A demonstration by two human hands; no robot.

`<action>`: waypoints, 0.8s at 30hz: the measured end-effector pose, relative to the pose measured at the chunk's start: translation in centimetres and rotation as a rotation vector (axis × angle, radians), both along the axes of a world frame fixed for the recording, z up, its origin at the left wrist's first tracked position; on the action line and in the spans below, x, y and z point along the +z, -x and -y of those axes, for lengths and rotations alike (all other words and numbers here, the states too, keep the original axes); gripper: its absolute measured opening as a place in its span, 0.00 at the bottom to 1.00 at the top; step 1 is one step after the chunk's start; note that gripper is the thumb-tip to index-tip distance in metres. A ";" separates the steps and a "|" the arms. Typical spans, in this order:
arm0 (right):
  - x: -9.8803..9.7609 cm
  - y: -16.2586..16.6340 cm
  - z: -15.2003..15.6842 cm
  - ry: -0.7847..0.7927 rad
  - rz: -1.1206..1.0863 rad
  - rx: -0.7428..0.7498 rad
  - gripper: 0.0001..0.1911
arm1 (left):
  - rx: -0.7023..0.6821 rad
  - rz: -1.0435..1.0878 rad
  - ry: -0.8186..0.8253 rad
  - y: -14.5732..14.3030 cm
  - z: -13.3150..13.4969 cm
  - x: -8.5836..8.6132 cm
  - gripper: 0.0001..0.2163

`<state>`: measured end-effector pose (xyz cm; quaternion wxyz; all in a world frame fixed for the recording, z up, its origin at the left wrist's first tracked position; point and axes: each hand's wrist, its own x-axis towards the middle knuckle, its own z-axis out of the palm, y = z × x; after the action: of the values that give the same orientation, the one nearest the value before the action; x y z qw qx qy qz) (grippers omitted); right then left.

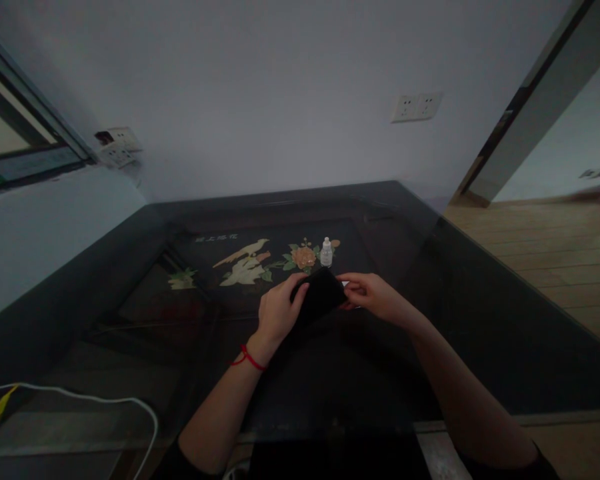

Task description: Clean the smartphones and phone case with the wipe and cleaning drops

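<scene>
Left arm (225, 400): bare forearm, rising from lower left and angled inward. Left wrist (261, 345): roughly in line with the forearm. Left hand (280, 307): back of hand visible, fingers curled forward, thumb bent opposite them in a grip.

Right arm (465, 380): bare forearm, slanting inward from lower right. Right hand (370, 295): pointing left, index finger extended, thumb and remaining fingers bent beneath. Hands near each other, apart.

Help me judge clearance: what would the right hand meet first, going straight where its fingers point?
Likely the dark flat object; the right hand sits right at its edge, though contact is unclear.
</scene>
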<state>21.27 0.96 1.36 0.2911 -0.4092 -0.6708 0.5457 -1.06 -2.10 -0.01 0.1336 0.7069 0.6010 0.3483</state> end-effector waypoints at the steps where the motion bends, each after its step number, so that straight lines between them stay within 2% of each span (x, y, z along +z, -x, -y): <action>1: 0.0 0.0 0.0 0.002 0.004 0.023 0.20 | 0.001 -0.036 0.001 0.0 0.0 0.0 0.14; 5: 0.1 0.0 0.0 -0.025 0.024 0.064 0.22 | 0.007 -0.132 0.002 0.0 0.2 0.2 0.14; 11: 0.4 0.6 0.3 -0.059 0.048 0.060 0.21 | 0.001 -0.158 -0.021 0.2 0.1 0.1 0.14; 19: 0.1 0.6 0.2 -0.018 0.037 0.048 0.21 | 0.012 -0.070 0.061 0.2 -0.4 0.1 0.14; 24: -0.1 0.4 0.0 -0.029 0.049 0.050 0.21 | 0.005 0.020 0.098 0.3 -0.8 -0.7 0.15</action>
<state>20.85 0.91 1.28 0.2668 -0.4013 -0.6955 0.5330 -1.32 -1.26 -0.70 0.1734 0.6944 0.6177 0.3258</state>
